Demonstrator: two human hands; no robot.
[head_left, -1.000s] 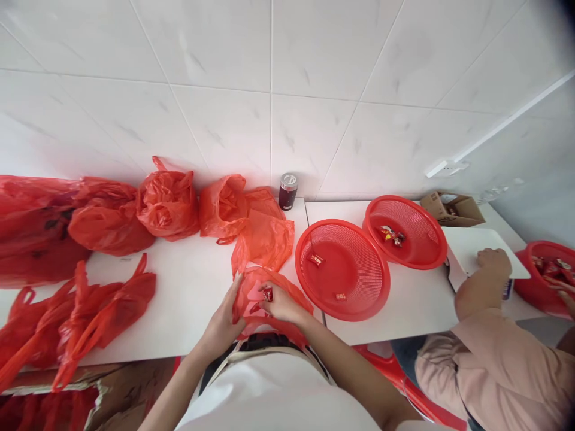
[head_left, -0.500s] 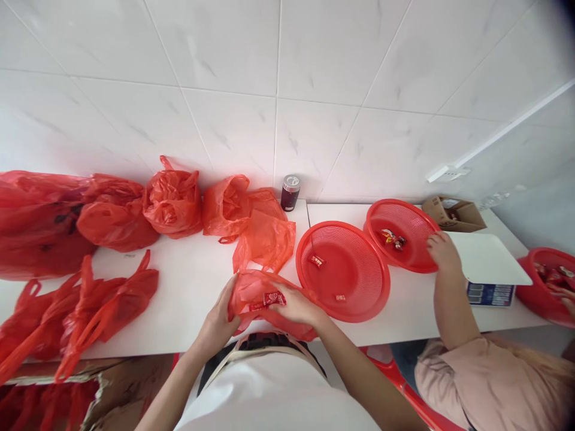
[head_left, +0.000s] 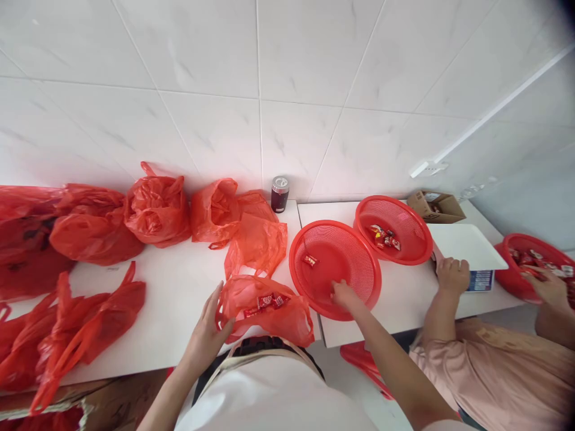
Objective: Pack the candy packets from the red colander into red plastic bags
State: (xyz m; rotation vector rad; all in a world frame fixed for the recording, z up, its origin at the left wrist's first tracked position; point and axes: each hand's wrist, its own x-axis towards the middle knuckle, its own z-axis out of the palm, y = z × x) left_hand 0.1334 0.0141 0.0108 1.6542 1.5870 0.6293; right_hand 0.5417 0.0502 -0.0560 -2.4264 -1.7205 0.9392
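A red plastic bag [head_left: 287, 323] lies open on the white table in front of me, with several red-wrapped candies [head_left: 265, 301] inside. My left hand [head_left: 209, 326] rests against the bag's left edge, thumb and fingers apart. To the right stands a red mesh basket [head_left: 294, 239]. My right hand [head_left: 348, 296] reaches into it, fingertips pinched on a small wrapped candy at the basket's bottom, mostly hidden by the fingers. Another wrapped candy [head_left: 311, 260] lies farther left in that basket.
Filled red bags [head_left: 157, 209] line the wall, and tied ones [head_left: 99, 323] lie at left. A dark tumbler [head_left: 279, 194] stands behind. At right are a second basket [head_left: 429, 239], a carton [head_left: 438, 206], a scale [head_left: 467, 245] and a co-worker's hand [head_left: 453, 275] beside it.
My right hand has left the bag and moved right into the basket. My left hand has loosened at the bag's edge. The co-worker's hand has moved from the second basket to the scale.
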